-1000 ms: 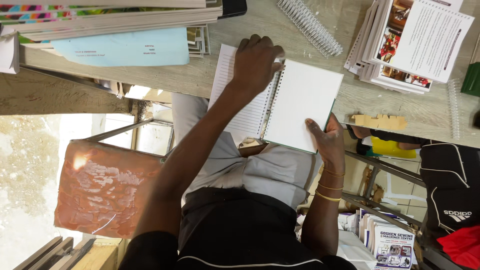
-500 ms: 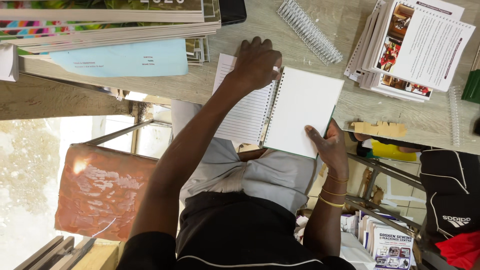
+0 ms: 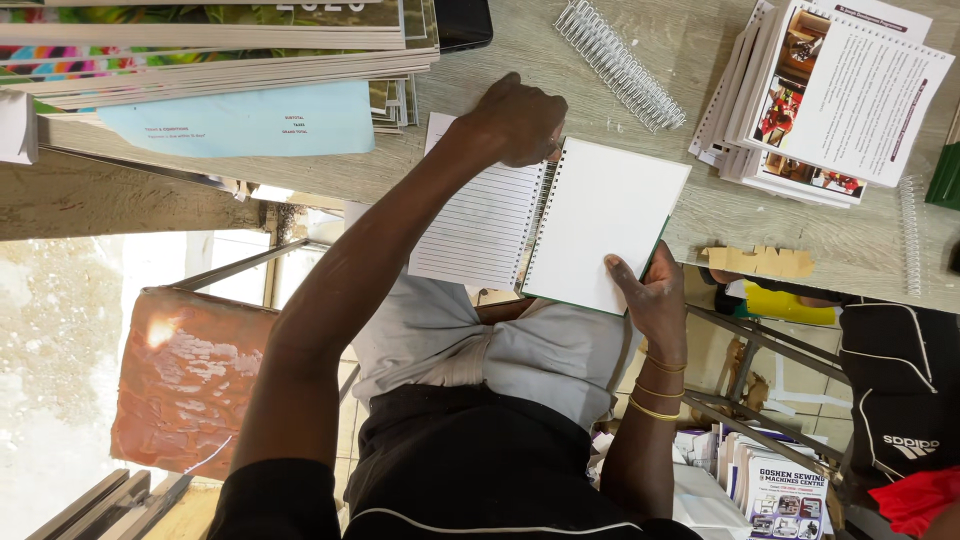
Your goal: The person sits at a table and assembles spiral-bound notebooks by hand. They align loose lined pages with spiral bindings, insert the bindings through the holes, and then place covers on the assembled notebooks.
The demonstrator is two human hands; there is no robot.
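Observation:
An open spiral-bound notebook lies at the wooden table's near edge, with a lined page on the left and a blank white page on the right. My left hand rests curled on the top of the notebook's wire spine, its fingers closed on the binding. Wearing thin bangles at the wrist, my right hand grips the lower right corner of the blank page, thumb on top. My lap shows below the notebook.
A loose white binding coil lies beyond the notebook. Printed page stacks sit at the right, booklets and a pale blue sheet at the left. Below the table are an orange seat, a black bag and more booklets.
Very little. My right hand has slid slightly lower along the notebook's near corner, and the blank page has tilted a touch. My left hand stays on the spine.

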